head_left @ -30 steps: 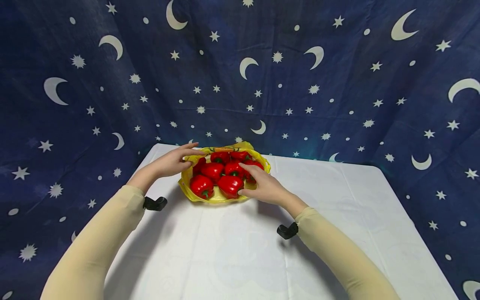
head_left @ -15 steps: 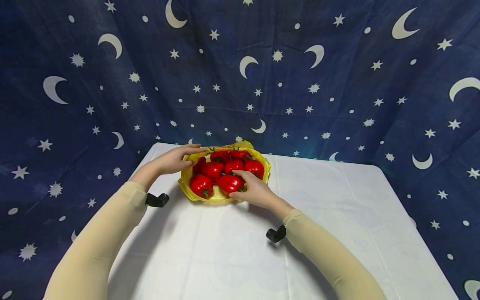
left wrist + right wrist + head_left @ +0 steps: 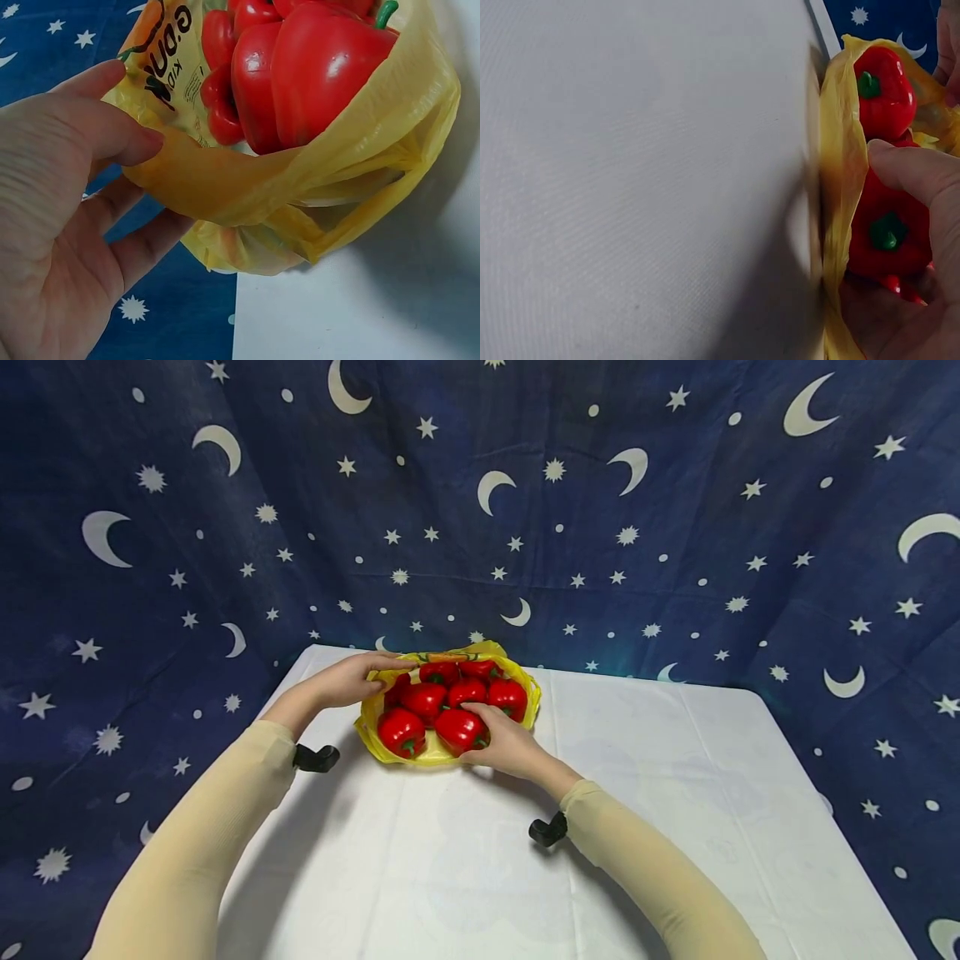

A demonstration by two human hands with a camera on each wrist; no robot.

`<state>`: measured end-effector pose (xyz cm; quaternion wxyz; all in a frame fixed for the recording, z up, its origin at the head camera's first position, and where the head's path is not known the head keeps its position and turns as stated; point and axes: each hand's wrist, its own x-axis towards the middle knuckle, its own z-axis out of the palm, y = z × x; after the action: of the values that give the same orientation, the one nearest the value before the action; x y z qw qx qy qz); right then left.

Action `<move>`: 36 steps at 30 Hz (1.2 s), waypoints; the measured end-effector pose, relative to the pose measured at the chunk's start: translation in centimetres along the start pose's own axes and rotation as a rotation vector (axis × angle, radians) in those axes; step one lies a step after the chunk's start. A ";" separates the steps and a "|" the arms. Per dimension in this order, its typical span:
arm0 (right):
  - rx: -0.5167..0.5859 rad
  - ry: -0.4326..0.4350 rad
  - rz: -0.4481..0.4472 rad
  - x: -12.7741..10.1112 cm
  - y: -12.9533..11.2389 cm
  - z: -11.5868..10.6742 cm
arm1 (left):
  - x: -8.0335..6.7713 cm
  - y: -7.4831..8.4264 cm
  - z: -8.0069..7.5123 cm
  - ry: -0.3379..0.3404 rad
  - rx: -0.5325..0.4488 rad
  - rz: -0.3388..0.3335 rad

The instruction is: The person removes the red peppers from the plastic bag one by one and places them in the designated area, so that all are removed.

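Several glossy red bell peppers with green stems lie in a yellow plastic bag (image 3: 437, 758) whose mouth is rolled wide around them. My left hand (image 3: 341, 681) holds the bag's left rim. In the left wrist view its thumb lies on the inner side of the yellow plastic (image 3: 225, 176), and other fingers are behind it. At the front right of the bag, my right hand (image 3: 506, 745) grips a bell pepper (image 3: 459, 730) between thumb and fingers. The right wrist view shows that pepper's stem (image 3: 889, 231) facing the camera; the fingers are partly hidden below it.
The bag stands near the back edge of a table with a white cloth (image 3: 465, 860). A dark blue curtain (image 3: 450, 510) with moons and stars hangs behind and at both sides. Another bell pepper (image 3: 402, 732) lies left of the gripped one, with more behind.
My right hand has moved left and slightly down from the bag's right side to the front pepper, and its fingers have closed around it. My left hand has stayed at the rim, its fingers lowered slightly.
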<state>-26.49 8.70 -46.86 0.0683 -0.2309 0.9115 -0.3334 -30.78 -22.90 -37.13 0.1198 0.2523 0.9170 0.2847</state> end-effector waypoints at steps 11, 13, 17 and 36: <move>0.017 -0.011 -0.009 -0.1 0.2 0.1 | 0.2 -0.4 0.2 0.015 -0.079 0.021; 0.020 -0.008 -0.013 -0.1 0.3 0.1 | 0.2 -0.5 0.3 0.022 -0.080 0.032; 0.025 -0.002 -0.017 -0.1 0.3 0.1 | 0.3 -0.6 0.5 0.023 -0.095 0.067; 0.021 -0.005 -0.009 -0.2 0.4 0.2 | -0.6 -0.7 0.6 0.038 0.013 0.126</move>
<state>-26.44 8.91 -47.31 0.0716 -0.2352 0.9067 -0.3426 -30.30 -23.42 -37.97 0.0829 0.3047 0.9032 0.2906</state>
